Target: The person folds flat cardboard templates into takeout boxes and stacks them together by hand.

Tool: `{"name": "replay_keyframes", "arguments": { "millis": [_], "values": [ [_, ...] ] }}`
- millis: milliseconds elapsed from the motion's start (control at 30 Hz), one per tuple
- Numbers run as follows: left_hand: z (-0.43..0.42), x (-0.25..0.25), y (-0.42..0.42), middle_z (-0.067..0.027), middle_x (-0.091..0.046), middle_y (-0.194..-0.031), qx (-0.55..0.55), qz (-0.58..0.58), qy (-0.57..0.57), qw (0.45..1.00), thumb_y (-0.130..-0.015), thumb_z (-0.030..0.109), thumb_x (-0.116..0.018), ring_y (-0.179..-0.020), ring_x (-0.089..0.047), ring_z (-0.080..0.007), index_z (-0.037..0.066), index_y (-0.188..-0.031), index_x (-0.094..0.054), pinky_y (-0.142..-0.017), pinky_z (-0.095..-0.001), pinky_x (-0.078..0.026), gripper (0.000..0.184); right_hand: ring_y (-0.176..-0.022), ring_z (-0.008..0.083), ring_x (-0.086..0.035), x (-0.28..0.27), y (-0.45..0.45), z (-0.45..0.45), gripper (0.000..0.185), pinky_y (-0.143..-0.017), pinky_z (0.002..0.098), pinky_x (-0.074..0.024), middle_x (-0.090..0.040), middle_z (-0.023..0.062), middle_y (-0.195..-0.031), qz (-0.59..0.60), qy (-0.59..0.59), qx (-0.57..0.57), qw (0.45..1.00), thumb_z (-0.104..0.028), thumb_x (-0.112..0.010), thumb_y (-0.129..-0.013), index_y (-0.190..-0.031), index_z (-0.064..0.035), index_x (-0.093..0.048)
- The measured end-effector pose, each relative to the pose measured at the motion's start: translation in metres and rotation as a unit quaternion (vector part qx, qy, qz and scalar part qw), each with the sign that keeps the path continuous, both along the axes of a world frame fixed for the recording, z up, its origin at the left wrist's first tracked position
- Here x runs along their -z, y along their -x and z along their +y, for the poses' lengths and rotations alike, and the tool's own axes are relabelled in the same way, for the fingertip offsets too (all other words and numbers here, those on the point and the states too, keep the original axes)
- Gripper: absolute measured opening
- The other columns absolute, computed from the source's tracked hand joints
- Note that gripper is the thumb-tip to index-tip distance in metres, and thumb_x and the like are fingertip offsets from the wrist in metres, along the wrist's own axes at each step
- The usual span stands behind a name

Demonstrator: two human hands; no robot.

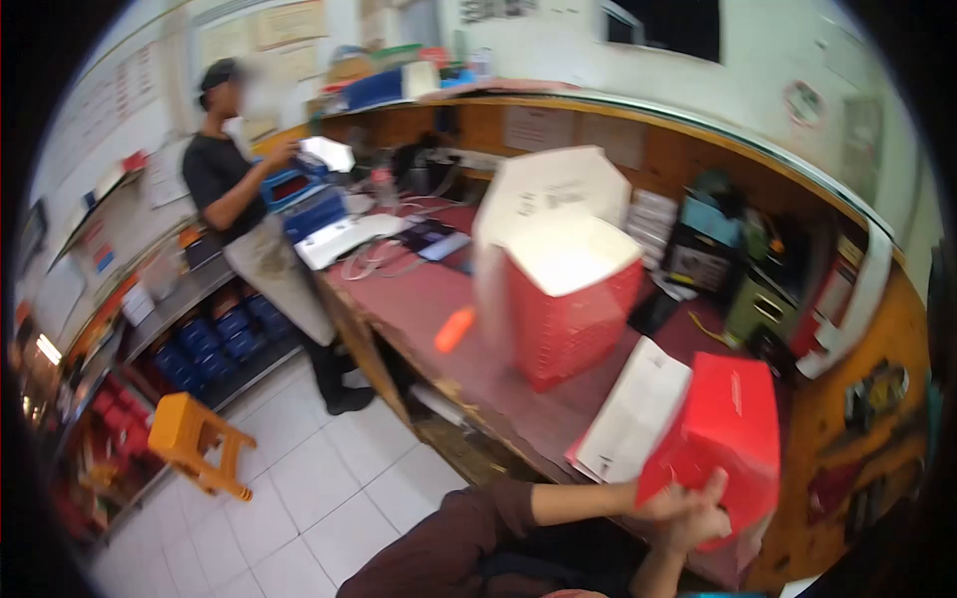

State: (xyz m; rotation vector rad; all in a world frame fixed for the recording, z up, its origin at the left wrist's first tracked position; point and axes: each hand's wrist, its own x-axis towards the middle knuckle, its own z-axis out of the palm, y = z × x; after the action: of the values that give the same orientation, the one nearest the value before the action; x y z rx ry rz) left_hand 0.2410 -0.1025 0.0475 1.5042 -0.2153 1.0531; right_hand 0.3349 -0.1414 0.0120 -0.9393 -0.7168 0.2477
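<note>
At the lower right, a red cardboard box (733, 409) is held up over the front edge of the table. My left hand (660, 501) is closed on its lower edge; the exact finger grip is blurred. Right beside it, my right hand (706, 520) grips the same box with the thumb raised against the red face. The two hands are close together and seem to touch. A flat white and red carton stack (633, 409) lies on the table just left of the held box. Beyond it stands a tall stack of nested red boxes (573, 329), white inside.
A cream carton sheet (543, 194) leans behind the stack. An orange object (456, 329) lies on the maroon tabletop (399, 309). Another person (234, 179) stands at the table's far end by a blue machine (299, 204). An orange stool (189, 439) is on the tiled floor.
</note>
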Motion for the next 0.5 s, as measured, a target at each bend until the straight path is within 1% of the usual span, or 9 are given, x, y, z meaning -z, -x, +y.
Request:
{"name": "replay_keyframes", "arguments": {
  "millis": [67,100,200,233,267,300,367,400,500],
  "values": [
    [-0.007,-0.010,0.005,-0.0084,-0.052,-0.108,-0.028,0.164,0.165,0.972,-0.088,0.022,-0.047,-0.097,-0.050,-0.0146,0.002,-0.116,-0.042,-0.086,-0.0309,-0.039,0.035,-0.080,0.0180,-0.058,-0.032,0.003,-0.015,0.029,-0.074,0.0287,-0.0472,-0.059,0.0093,-0.094,0.080,-0.073,-0.109,0.988,-0.022,-0.051,-0.087,-0.102,0.0026,-0.053],
    [-0.010,-0.015,0.007,-0.0085,-0.053,-0.106,-0.035,0.232,0.252,0.939,-0.087,0.019,-0.048,-0.092,-0.053,-0.0136,0.001,-0.112,-0.046,-0.084,-0.0301,-0.040,0.031,-0.084,0.0178,-0.058,-0.064,0.008,-0.009,0.030,-0.074,0.0299,-0.0471,-0.059,0.0078,-0.098,0.215,-0.144,-0.079,0.963,-0.021,-0.050,-0.087,-0.106,0.0020,-0.051],
    [0.023,-0.027,0.023,-0.0080,-0.059,-0.095,-0.155,0.114,0.145,0.971,-0.079,0.005,-0.058,-0.081,-0.058,-0.0132,0.000,-0.107,-0.050,-0.070,-0.0267,-0.048,0.029,-0.088,0.0170,-0.055,-0.071,-0.051,-0.025,0.029,-0.073,0.0313,-0.0466,-0.057,0.0074,-0.103,0.244,-0.054,-0.288,0.924,-0.018,-0.046,-0.088,-0.113,-0.0022,-0.047],
    [0.030,-0.031,0.030,-0.0079,-0.060,-0.092,-0.171,0.080,0.142,0.972,-0.076,0.000,-0.062,-0.077,-0.060,-0.0130,0.000,-0.105,-0.051,-0.065,-0.0256,-0.050,0.031,-0.088,0.0173,-0.055,-0.075,-0.063,-0.034,0.028,-0.072,0.0313,-0.0468,-0.056,0.0083,-0.103,0.262,-0.010,-0.385,0.885,-0.017,-0.044,-0.088,-0.113,-0.0035,-0.047],
    [0.033,-0.034,0.029,-0.0084,-0.061,-0.089,-0.192,0.075,0.150,0.967,-0.075,-0.002,-0.062,-0.076,-0.060,-0.0132,0.000,-0.103,-0.051,-0.065,-0.0253,-0.050,0.030,-0.088,0.0183,-0.056,-0.066,-0.081,-0.032,0.028,-0.072,0.0308,-0.0466,-0.057,0.0085,-0.103,0.274,-0.087,-0.542,0.789,-0.013,-0.047,-0.086,-0.113,-0.0050,-0.047],
    [0.037,-0.030,0.030,-0.0084,-0.061,-0.089,-0.179,0.077,0.152,0.969,-0.075,-0.002,-0.062,-0.076,-0.060,-0.0132,0.000,-0.103,-0.051,-0.065,-0.0253,-0.050,0.030,-0.088,0.0183,-0.056,-0.063,-0.082,-0.034,0.028,-0.072,0.0308,-0.0466,-0.057,0.0085,-0.103,0.274,-0.089,-0.531,0.797,-0.013,-0.047,-0.086,-0.113,-0.0050,-0.047],
    [0.045,-0.018,0.032,-0.0103,-0.062,-0.084,-0.268,0.156,-0.003,0.951,-0.077,-0.002,-0.060,-0.072,-0.061,-0.0139,-0.001,-0.102,-0.051,-0.065,-0.0251,-0.050,0.027,-0.086,0.0171,-0.056,-0.058,-0.069,-0.030,0.030,-0.072,0.0291,-0.0461,-0.057,0.0070,-0.100,0.186,-0.055,-0.337,0.921,-0.009,-0.051,-0.083,-0.112,-0.0043,-0.047],
    [0.042,-0.022,0.026,-0.0112,-0.062,-0.077,-0.265,0.116,-0.009,0.957,-0.080,-0.002,-0.056,-0.068,-0.061,-0.0160,-0.003,-0.101,-0.051,-0.062,-0.0257,-0.050,0.022,-0.086,0.0171,-0.056,-0.055,-0.058,-0.028,0.030,-0.072,0.0291,-0.0461,-0.057,0.0070,-0.100,0.185,-0.056,-0.334,0.922,-0.009,-0.051,-0.083,-0.112,-0.0043,-0.047],
    [0.027,-0.013,0.006,-0.0117,-0.060,-0.080,-0.205,0.047,0.040,0.977,-0.082,-0.002,-0.052,-0.066,-0.061,-0.0167,-0.004,-0.102,-0.048,-0.058,-0.0267,-0.049,0.020,-0.086,0.0160,-0.055,-0.037,-0.022,-0.016,0.029,-0.074,0.0291,-0.0454,-0.057,0.0047,-0.096,-0.006,0.058,-0.024,0.998,-0.007,-0.056,-0.081,-0.109,-0.0088,-0.049]
  ]
}}
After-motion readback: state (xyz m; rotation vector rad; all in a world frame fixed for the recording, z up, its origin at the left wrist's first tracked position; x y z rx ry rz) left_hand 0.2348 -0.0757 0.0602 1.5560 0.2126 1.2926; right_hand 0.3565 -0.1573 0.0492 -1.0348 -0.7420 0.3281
